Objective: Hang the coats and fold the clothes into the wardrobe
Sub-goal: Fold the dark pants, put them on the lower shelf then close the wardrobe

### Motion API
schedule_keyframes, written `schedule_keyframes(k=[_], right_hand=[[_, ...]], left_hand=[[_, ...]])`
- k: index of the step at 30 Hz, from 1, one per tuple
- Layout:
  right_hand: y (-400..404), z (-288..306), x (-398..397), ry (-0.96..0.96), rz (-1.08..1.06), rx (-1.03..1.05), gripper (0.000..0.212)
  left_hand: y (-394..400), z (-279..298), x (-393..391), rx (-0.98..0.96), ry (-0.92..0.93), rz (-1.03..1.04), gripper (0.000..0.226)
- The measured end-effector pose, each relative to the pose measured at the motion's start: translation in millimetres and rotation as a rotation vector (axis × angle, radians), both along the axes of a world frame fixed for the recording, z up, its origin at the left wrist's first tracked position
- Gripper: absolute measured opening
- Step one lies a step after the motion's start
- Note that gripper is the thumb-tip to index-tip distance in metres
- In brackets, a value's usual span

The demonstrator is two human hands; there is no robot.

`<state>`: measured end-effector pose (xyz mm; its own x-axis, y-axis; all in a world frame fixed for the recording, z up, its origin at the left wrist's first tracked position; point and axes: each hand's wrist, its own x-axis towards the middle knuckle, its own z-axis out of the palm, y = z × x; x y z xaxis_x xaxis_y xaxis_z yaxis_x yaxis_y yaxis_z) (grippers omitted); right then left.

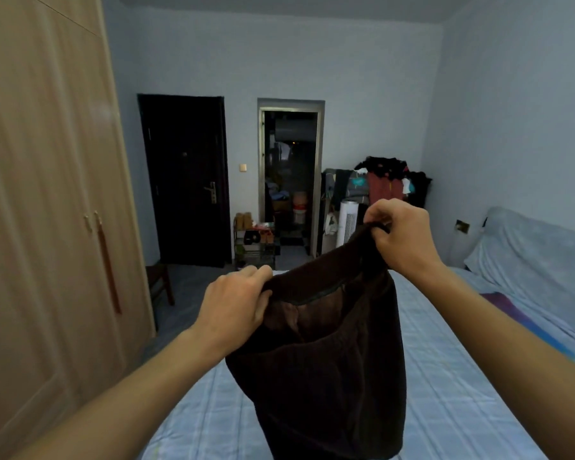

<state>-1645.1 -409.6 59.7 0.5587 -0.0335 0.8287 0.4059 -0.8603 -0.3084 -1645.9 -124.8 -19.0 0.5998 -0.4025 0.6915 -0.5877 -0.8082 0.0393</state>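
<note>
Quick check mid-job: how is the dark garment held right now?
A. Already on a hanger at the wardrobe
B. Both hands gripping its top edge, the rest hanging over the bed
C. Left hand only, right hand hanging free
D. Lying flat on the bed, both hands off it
B: the left hand and right hand each grip the top edge of the garment, which hangs down over the bed.
</note>
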Motion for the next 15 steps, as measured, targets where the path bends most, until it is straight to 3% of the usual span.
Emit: schedule_keyframes(k=[7, 11, 15], right_hand=[[-23, -28, -7, 0.221, 0.106, -0.233, 0.023], [-17, -56, -5, 0.325, 0.093, -0.344, 0.026], [-3, -87, -5, 0.485, -0.088, -0.371, 0.035]], left_hand=[[10, 27, 8, -0.151, -0.023, 0.033, 0.019], [8, 40, 14, -0.391, 0.144, 0.091, 0.020], [3, 38, 18, -0.565, 0.273, 0.117, 0.014]])
